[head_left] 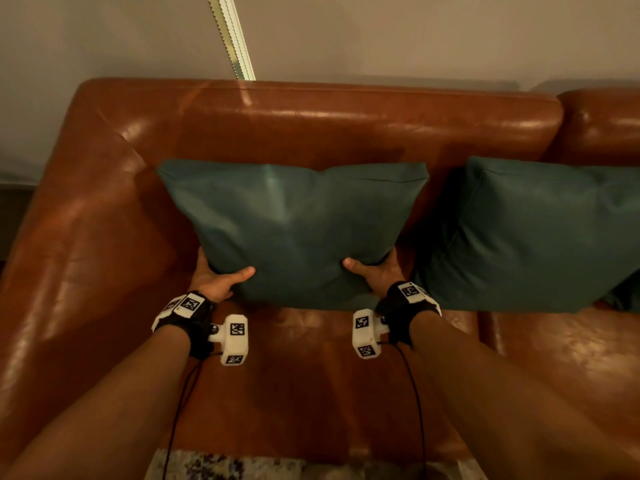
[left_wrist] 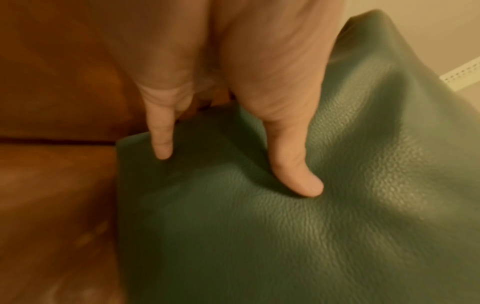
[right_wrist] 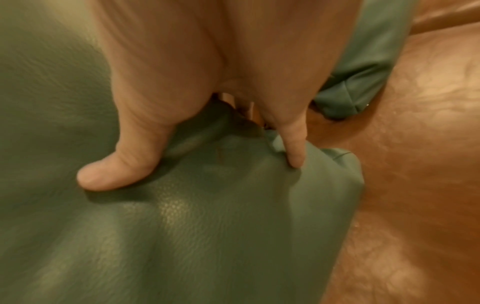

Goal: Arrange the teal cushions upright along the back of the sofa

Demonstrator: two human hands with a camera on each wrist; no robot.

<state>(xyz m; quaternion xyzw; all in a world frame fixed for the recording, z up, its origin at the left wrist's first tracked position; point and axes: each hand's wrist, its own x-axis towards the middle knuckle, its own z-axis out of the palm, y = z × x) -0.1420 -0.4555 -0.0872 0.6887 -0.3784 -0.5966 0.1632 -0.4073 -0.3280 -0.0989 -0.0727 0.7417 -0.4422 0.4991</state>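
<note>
both hands grip one teal cushion against the sofa back.

the left hand pinches the lower left corner of the held cushion, thumb pressed into its front face and fingers curled behind; the right hand does the same at the lower right corner. the held cushion stands upright, its top edge leaning on the backrest of the brown leather sofa, its bottom edge at the sofa's seat. a second teal cushion leans on the sofa back just beside it, toward the sofa's right. a white blind strip hangs on the wall above the sofa, and a patterned rug lies in front of the sofa.
</note>
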